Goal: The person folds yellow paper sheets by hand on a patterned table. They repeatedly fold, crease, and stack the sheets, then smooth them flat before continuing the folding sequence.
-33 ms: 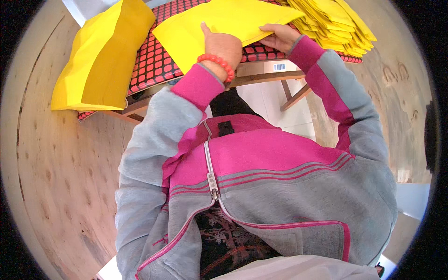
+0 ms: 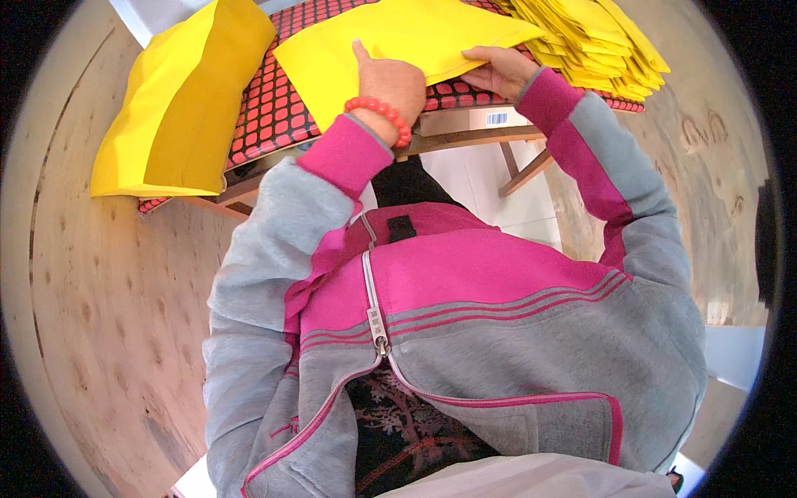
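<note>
A flat yellow sheet (image 2: 365, 33), made of what looks like cloth or thick paper, lies over the far part of the table. Its near edge is at my hands. My left hand (image 2: 390, 87), with a red bead bracelet at the wrist, closes over that edge, thumb stretched out on top and the other fingers hidden. To the right, my right hand (image 2: 502, 70) pinches the same edge between a thumb on top and fingers beneath.
A stack of yellow folded pieces (image 2: 594, 50) sits at the table's right end. A bulky yellow bundle (image 2: 178, 108) hangs over the left end. Red-and-black patterned cloth (image 2: 270, 124) covers the table. Below its edge runs a wooden bar (image 2: 473, 137).
My left hand has shifted slightly to the left along the sheet. The right hand has hardly moved, and the sheet's edge sits a little differently.
</note>
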`<state>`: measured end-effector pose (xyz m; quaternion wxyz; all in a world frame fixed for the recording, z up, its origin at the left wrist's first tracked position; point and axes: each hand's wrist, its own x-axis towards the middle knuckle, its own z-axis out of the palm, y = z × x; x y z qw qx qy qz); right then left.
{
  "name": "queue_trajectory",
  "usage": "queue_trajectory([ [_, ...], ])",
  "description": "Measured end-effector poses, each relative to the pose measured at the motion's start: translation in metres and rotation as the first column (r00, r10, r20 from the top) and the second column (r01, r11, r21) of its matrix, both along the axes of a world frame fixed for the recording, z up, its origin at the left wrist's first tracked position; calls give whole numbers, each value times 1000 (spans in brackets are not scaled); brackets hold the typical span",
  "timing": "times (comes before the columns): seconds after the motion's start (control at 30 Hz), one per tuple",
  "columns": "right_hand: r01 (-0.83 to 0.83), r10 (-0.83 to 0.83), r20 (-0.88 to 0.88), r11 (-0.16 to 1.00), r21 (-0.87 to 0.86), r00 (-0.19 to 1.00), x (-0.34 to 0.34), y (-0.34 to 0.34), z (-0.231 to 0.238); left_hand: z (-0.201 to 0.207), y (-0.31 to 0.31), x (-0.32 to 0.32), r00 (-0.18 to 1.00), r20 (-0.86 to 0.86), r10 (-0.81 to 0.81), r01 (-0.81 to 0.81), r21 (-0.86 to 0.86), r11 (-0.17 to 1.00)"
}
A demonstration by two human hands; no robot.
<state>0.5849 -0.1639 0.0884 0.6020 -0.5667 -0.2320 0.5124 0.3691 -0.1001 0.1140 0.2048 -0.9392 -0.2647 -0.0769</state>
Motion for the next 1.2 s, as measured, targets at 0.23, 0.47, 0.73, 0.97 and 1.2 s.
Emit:
queue_trajectory([
  [0.23,-297,302,-13,928,-225,953,-33,-44,25,19,19,-18,996,-75,-42,33,-117,993],
  [0.47,-544,-228,973,822,171,-39,-60,-40,38,30,53,-24,975,-157,-158,129,-176,976],
  [0.73,-556,-16,971,822,-123,-237,51,21,15,54,93,-10,946,-218,-242,177,-280,944],
  [0.97,-549,18,1000,835,-26,-21,95,24,17,43,116,-39,976,-126,-175,124,-336,934],
  [1.2,-572,254,940,816,-81,230,134,44,31,26,172,-81,959,249,-133,261,-601,755],
])
